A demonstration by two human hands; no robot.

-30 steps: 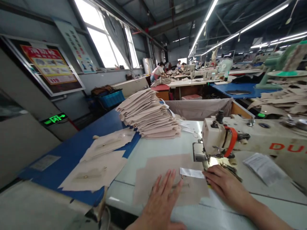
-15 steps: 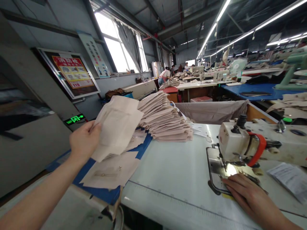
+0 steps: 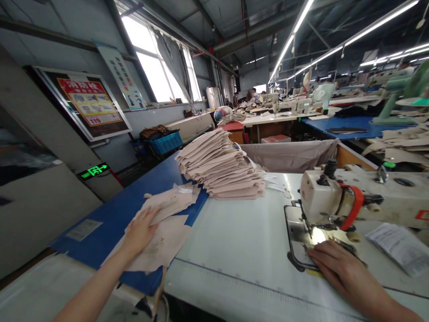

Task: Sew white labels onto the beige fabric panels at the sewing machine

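Observation:
My left hand (image 3: 142,230) lies with its fingers stretched out over flat beige fabric pieces on the blue tabletop. Under and beside it is one fabric piece (image 3: 170,237) with a small metal-looking ring or snap. Another beige piece (image 3: 177,199) overlaps farther back. On the right, my right hand (image 3: 338,264) rests on the bed of a white sewing machine (image 3: 318,192), its fingers extended close together beside the lit needle area. Whatever may be under those fingertips is hidden. A tall stack of folded beige fabric (image 3: 224,165) stands between the hands, farther back.
A printed ruler (image 3: 241,277) runs along the front of the pale table (image 3: 214,241). A clear packet (image 3: 395,246) lies right of the machine head. Behind are a cloth-lined bin (image 3: 291,154), a blue crate (image 3: 166,142) and a green fan (image 3: 395,98).
My left hand has let go of the beige piece it held up and come down flat onto the pieces. My right hand stays by the needle. The view has shifted slightly.

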